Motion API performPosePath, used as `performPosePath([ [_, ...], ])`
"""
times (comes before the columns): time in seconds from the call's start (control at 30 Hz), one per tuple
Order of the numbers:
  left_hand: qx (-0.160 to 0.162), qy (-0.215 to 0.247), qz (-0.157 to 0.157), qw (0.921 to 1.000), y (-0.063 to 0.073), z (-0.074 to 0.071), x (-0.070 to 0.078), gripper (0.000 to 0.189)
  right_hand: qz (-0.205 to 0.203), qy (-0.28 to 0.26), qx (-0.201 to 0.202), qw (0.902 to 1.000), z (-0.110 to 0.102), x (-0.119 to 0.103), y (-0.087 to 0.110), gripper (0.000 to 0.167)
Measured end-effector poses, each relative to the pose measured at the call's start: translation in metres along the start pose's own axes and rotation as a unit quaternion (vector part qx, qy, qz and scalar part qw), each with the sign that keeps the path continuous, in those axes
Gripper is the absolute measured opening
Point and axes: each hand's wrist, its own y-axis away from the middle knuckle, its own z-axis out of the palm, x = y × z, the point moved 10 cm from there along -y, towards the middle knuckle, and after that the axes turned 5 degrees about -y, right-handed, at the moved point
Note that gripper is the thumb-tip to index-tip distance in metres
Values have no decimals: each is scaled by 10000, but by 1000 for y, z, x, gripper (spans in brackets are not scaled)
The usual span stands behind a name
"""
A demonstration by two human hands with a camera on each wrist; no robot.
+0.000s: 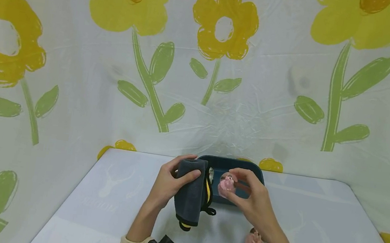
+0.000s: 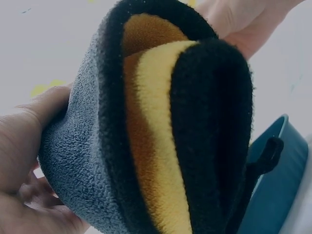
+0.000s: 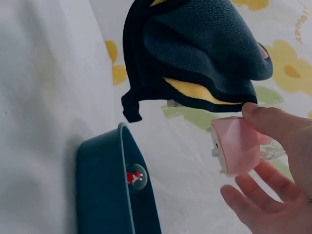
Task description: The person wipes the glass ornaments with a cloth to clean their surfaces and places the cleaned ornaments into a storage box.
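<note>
My left hand (image 1: 165, 184) grips a folded cloth (image 1: 188, 192), blue-grey outside, yellow inside, with black edging and a small loop. In the left wrist view its open folds face the camera. Just right of the cloth, my right hand (image 1: 252, 198) pinches a small snow globe (image 1: 227, 186) with a pink base between thumb and fingers. The right wrist view shows that pink base (image 3: 238, 146) side-on, its underside turned left, close below the cloth's edge. A second pink-based globe (image 1: 254, 242) sits on the table near my right forearm.
Behind both hands is a dark teal basin (image 1: 224, 163) at the table's far edge. Inside it stands a clear globe with a red figure (image 3: 137, 177). The white table (image 1: 95, 203) meets a flower-printed curtain (image 1: 254, 117) at the back and sides.
</note>
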Motion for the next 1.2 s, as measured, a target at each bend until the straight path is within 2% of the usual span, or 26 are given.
performPosePath([
  [0.27,110,-140,-15,9998,0,-5,0,43,156,-1,-217,9996,4,9,-16,47],
  [0.7,202,-120,5,9997,-2,-9,-3,44,648,35,-463,9968,7,42,-49,46],
  [1.2,156,-90,-50,9998,-2,-8,-3,44,1174,191,-430,9920,13,68,-57,49],
])
